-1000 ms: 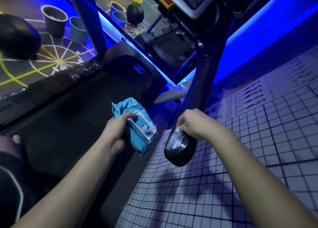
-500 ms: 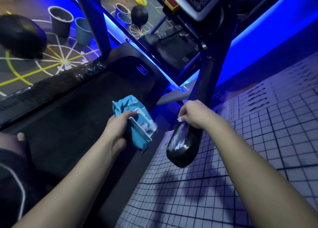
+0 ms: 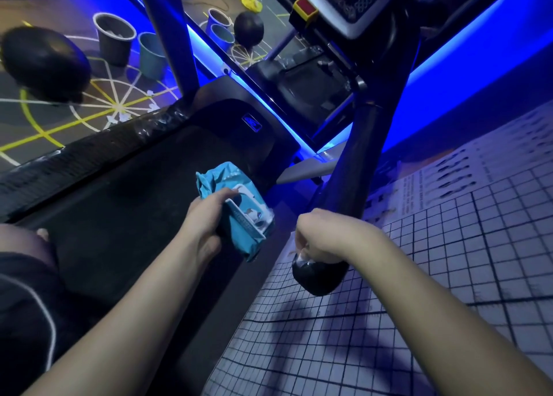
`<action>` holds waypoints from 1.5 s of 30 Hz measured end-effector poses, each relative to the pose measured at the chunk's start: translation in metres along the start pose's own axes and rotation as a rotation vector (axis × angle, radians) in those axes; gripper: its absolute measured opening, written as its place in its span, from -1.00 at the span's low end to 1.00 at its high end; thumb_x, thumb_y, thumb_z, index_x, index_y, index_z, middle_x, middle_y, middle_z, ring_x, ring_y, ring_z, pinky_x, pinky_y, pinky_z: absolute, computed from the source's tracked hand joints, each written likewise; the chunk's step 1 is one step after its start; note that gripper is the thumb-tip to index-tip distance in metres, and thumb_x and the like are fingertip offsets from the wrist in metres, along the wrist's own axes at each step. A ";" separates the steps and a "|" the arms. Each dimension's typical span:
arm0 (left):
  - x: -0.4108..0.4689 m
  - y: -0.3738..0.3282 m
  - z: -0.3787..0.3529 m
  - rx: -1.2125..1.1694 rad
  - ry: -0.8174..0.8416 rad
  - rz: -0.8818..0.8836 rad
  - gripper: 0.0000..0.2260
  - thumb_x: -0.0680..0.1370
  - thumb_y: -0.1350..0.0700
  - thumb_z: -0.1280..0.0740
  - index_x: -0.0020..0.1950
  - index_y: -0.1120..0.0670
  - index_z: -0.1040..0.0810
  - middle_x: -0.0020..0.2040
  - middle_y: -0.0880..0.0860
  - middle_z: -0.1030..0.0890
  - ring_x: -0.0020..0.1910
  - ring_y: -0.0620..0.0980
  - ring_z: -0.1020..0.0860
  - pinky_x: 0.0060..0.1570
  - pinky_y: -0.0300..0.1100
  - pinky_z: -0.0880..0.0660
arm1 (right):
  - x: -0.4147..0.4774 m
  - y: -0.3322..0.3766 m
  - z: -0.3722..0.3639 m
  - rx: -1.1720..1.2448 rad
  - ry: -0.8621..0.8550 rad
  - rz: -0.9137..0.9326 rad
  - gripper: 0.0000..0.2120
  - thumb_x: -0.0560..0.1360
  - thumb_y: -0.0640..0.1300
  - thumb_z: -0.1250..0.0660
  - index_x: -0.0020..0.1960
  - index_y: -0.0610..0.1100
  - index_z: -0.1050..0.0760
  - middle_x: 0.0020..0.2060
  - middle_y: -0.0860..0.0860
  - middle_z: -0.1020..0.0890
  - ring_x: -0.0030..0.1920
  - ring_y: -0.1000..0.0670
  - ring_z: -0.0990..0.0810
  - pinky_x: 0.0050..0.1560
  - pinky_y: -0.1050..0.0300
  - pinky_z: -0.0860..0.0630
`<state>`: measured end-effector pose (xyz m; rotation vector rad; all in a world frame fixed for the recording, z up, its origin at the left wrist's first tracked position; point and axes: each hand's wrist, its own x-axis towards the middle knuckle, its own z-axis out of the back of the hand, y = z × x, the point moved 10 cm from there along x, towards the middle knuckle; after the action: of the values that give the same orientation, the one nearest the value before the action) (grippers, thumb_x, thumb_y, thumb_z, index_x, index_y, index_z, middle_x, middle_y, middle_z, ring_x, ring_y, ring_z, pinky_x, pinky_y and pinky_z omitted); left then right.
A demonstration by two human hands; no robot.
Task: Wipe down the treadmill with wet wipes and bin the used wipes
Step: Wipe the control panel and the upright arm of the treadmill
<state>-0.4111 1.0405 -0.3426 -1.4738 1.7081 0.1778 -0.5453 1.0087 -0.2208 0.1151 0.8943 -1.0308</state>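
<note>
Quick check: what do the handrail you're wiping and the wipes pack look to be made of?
Handrail: smooth black plastic or rubber, glossy; its rounded end below the wipe shows bright reflections. Wipes pack: soft blue plastic film, crumpled at the top end, with what looks like a stiffer white lid.

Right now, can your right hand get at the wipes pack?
Probably yes: the pack sits in the left hand close by, nothing between them, though the right hand grips a wipe.

The floor (image 3: 449, 276), white grid tile at right and line-marked at left, carries the treadmill (image 3: 125, 192). A grey bucket (image 3: 115, 41) and a teal bucket (image 3: 152, 56) stand side by side on the marked part.
</note>
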 end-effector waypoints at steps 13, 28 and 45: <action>-0.006 0.005 -0.002 0.000 0.000 -0.007 -0.71 0.60 0.25 -0.43 0.32 0.25 -0.61 -0.25 0.08 -0.74 -0.38 -0.01 -0.72 -0.45 -0.14 -0.61 | -0.018 -0.043 0.010 0.324 -0.235 -0.094 -0.93 0.50 0.01 -0.48 -0.04 0.05 -0.70 -0.03 0.00 -0.66 0.02 -0.01 -0.61 -0.08 0.21 -0.40; -0.004 0.007 0.020 -0.038 -0.040 0.005 -0.80 0.59 0.24 -0.44 0.20 0.21 -0.65 -0.02 0.15 -0.75 -0.09 0.14 -0.75 -0.28 0.00 -0.68 | -0.045 -0.033 0.045 0.779 -0.394 0.233 -0.92 0.47 -0.04 -0.53 -0.07 -0.01 -0.71 -0.19 0.05 -0.73 -0.09 0.05 -0.70 0.01 0.13 -0.61; 0.007 0.019 0.013 0.014 -0.013 0.032 -0.71 0.58 0.24 -0.45 0.30 0.23 -0.64 -0.15 0.12 -0.76 -0.30 0.05 -0.74 -0.37 -0.06 -0.65 | 0.018 -0.110 0.049 0.696 -0.640 -0.068 -0.88 0.52 -0.15 -0.43 0.01 0.02 -0.69 -0.18 0.14 -0.70 -0.08 0.16 -0.63 -0.08 0.39 -0.42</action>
<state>-0.4206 1.0486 -0.3627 -1.4328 1.7204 0.1921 -0.5986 0.9140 -0.1671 0.3161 -0.0620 -1.3035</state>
